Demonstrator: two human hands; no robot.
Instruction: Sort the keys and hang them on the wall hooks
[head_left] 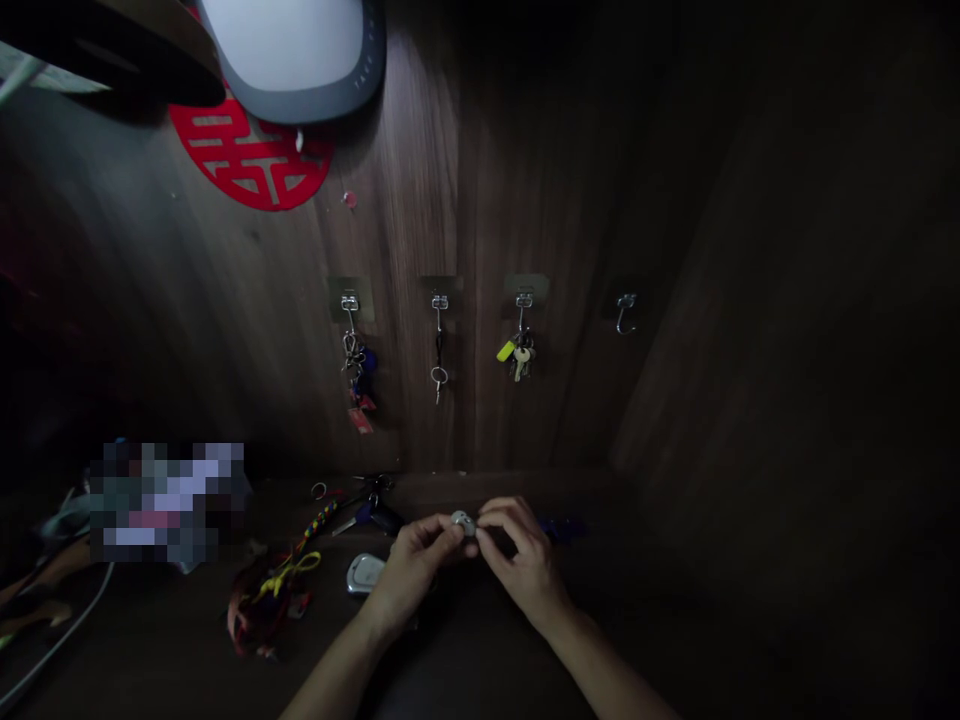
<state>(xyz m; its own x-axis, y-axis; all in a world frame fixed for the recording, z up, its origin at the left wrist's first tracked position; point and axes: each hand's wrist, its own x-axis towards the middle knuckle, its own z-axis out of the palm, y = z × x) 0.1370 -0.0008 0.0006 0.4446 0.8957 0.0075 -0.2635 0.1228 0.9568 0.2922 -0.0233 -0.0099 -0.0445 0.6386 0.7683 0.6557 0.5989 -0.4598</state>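
Observation:
My left hand (420, 560) is closed in a pinch on a small round grey object (463, 522) with darker marks; its exact kind is too small to tell. From the other side, the thumb and fingertips of my right hand (525, 560) pinch together at its right edge. Left of my hands, a dark key fob with a blue part (369, 514) lies on the shelf. A silver-rimmed, rounded device (365, 574) is partly covered by my left wrist. Behind my right hand there is a dark blue item (564, 528).
Keys on the left hook (358, 365), a ring on the second (439, 376) and keys with a yellow tag on the third (519, 357) hang above. A bare hook (625, 314) is at right. Colourful cords (270, 590) and a blurred-out item (169, 505) lie left.

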